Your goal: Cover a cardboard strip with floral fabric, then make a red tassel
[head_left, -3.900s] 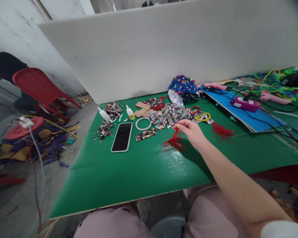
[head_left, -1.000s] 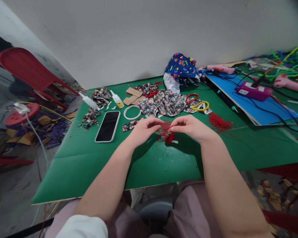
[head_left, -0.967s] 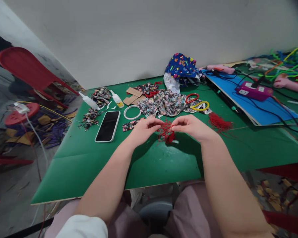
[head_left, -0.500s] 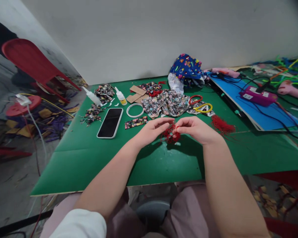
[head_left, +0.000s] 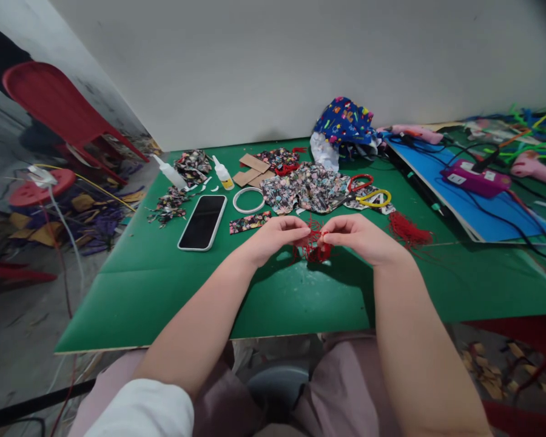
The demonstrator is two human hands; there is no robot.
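Between my hands, just above the green table [head_left: 173,303], is a tangle of thin red threads [head_left: 316,250]. My left hand [head_left: 282,238] pinches some of the strands from the left. My right hand [head_left: 352,237] grips the same red threads from the right, thumb and forefinger together. A red thread tassel [head_left: 409,230] lies on the table to the right of my right hand. Beyond my hands sit a crumpled floral cloth [head_left: 309,188] and scissors [head_left: 364,193] with red and yellow handles. A flat floral strip [head_left: 249,223] lies by my left hand.
At left lie a phone [head_left: 203,223], a white ring [head_left: 248,199] and two glue bottles [head_left: 222,173] [head_left: 170,173]. Brown card pieces [head_left: 253,170] rest behind. On the right are a blue board [head_left: 491,209], a purple box [head_left: 475,178] with cables, and pink glue guns [head_left: 416,133].
My left hand's fingers have closed down from a loose, stretched pose onto the red threads, which now spread between both hands. My right hand stays nearly in place.
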